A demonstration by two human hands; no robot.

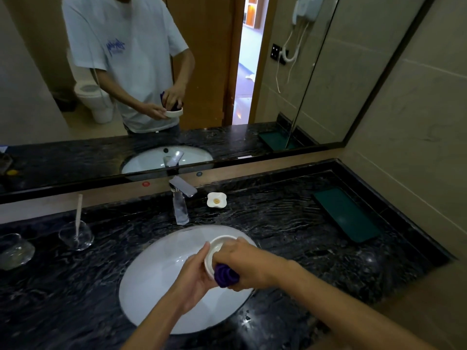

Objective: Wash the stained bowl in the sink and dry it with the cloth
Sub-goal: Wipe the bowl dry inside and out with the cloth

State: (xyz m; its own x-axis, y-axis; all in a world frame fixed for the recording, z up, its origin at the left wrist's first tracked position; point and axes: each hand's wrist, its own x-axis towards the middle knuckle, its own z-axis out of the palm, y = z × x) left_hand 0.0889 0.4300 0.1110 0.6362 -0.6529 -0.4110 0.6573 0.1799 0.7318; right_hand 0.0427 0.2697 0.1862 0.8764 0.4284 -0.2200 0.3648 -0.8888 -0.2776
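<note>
A small white bowl (214, 250) is held above the white oval sink (151, 286), tilted toward me. My left hand (195, 276) cups it from the left and below. My right hand (246, 263) presses a bunched purple cloth (225, 274) into the bowl's near side. The inside of the bowl is mostly hidden by my right hand and the cloth. No water runs from the chrome tap (180, 200) behind the sink.
A dark marbled counter (290, 223) surrounds the sink. A white flower-shaped dish (216, 200) sits right of the tap. Two clear glasses (75, 236) stand at the left, one with a stick in it. A dark green tray (346, 213) lies at the right. A mirror is behind.
</note>
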